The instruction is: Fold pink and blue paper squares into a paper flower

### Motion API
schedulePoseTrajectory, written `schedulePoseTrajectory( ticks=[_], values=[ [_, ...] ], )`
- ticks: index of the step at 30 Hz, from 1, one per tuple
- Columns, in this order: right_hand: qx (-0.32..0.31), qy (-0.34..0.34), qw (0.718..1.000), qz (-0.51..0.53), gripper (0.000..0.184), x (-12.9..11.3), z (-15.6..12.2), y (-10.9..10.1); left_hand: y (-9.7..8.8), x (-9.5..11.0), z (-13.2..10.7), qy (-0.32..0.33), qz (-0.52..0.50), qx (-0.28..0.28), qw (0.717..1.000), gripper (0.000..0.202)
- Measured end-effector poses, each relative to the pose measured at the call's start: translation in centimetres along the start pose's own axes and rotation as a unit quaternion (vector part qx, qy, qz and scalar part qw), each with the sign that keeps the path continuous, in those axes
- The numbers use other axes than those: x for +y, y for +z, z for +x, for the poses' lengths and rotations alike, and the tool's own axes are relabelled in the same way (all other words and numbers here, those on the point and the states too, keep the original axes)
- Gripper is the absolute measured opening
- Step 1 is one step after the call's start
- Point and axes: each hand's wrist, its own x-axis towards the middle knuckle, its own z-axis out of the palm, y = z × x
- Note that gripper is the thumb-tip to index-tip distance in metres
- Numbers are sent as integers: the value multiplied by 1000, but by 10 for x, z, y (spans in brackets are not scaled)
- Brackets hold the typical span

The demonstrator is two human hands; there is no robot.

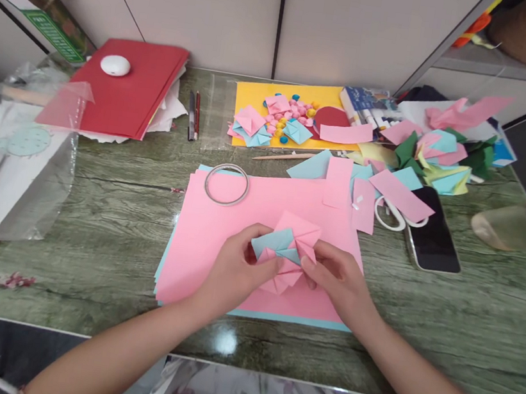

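Observation:
Between both hands I see a pink and light-blue folded paper piece [304, 236], made of several pointed, creased flaps. My left hand [244, 265] grips its left side, thumb on the front and fingers behind. On the right, my right hand [337, 275] pinches the edge with thumb and fingers. Directly beneath lies a stack of pink and light-blue paper sheets [208, 248]. A roll of narrow tape [226, 184] rests on the stack's upper left. White-handled scissors [389, 214] lie right of the stack, partly under a pink paper strip [401, 196].
A phone [435, 236] and a bottle [521, 224] are on the right. Yellow paper [252, 95] at the back carries small folded pieces and paper balls. Red folders [126, 95] with a white case [115, 65] and plastic bags [57, 196] are on the left.

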Motion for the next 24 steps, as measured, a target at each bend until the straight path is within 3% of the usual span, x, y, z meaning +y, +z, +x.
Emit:
schedulePoseTrajectory(
  ticks=[7,12,17,21,24],
  values=[
    [25,38,998,-51,38,0,1,0,-4,-1,2,-1,-9,0,1000,14],
    [50,14,993,-105,38,-1,-1,2,-2,-1,2,10,-31,-4,999,16],
    [52,-11,992,-115,35,0,-6,7,1,0,0,-6,-32,28,999,20],
    [34,1,997,-72,32,5,-9,7,2,0,-2,0,-54,31,998,19],
    [-16,13,999,-30,25,3,-7,1,1,0,-2,0,-51,20,998,13]
  ],
)
